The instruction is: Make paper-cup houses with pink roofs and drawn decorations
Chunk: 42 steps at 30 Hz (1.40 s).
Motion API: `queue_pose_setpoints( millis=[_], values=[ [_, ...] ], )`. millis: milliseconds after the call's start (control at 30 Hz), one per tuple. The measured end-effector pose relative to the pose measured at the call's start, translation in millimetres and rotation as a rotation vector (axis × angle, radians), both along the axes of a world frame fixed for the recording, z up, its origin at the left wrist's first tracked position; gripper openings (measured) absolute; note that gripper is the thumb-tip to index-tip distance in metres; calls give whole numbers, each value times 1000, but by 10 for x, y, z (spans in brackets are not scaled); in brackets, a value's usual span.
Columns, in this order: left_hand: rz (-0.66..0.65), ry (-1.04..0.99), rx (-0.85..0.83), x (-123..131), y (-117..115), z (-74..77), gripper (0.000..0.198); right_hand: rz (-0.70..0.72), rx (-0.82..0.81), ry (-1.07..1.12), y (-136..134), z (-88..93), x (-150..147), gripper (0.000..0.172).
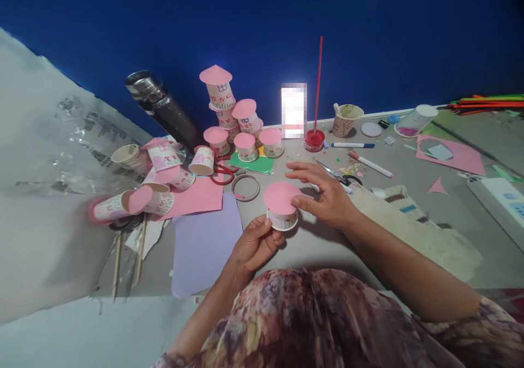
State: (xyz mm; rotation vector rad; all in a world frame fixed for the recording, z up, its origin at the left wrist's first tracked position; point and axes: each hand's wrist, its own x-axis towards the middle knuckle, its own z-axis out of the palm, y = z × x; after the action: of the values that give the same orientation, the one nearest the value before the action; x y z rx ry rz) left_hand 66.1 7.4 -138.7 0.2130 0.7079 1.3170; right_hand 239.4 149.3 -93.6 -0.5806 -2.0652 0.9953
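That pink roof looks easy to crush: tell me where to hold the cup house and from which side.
Grip the cup house by its white wall under the pink roof, coming in low from the near left, as the left hand does. The roof is thin paper overhanging the upright cup, and the right hand touches its right edge.

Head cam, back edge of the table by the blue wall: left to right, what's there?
Steel flask → stack of pink-roofed cup houses → bright white panel → red pot with red stick → patterned paper cup → white lid → tipped clear cup → coloured sticks.
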Motion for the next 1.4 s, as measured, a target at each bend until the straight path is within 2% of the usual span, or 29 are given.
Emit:
queue_pose_setpoints(
  millis=[200,400,500,600,733,1033,1167,1333,1400],
  values=[
    [2,-3,6,-9,-2,-25,36,27,-297,125,72,-29,6,43],
    [-15,-11,0,-3,-4,-42,34,76,-448,83,69,-52,-38,45],
    [22,-23,-19,-1,7,-35,33,34,-517,123,65,-57,-25,48],
    [105,11,-66,1,33,-10,35,-37,-445,161,78,-52,0,46],
    [198,128,-108,12,53,29,38,-47,-290,132,74,-49,-10,43],
    [243,318,-92,65,34,56,40,-28,43,-20,15,-87,-47,51],
    [257,448,-82,50,13,22,39,-31,68,-25,20,-107,-52,46],
    [272,968,55,13,-42,48,28,-27,-39,-3,41,-103,-43,42],
    [301,1100,112,14,-55,63,25,-20,-98,7,44,-96,-45,40]
  ],
)
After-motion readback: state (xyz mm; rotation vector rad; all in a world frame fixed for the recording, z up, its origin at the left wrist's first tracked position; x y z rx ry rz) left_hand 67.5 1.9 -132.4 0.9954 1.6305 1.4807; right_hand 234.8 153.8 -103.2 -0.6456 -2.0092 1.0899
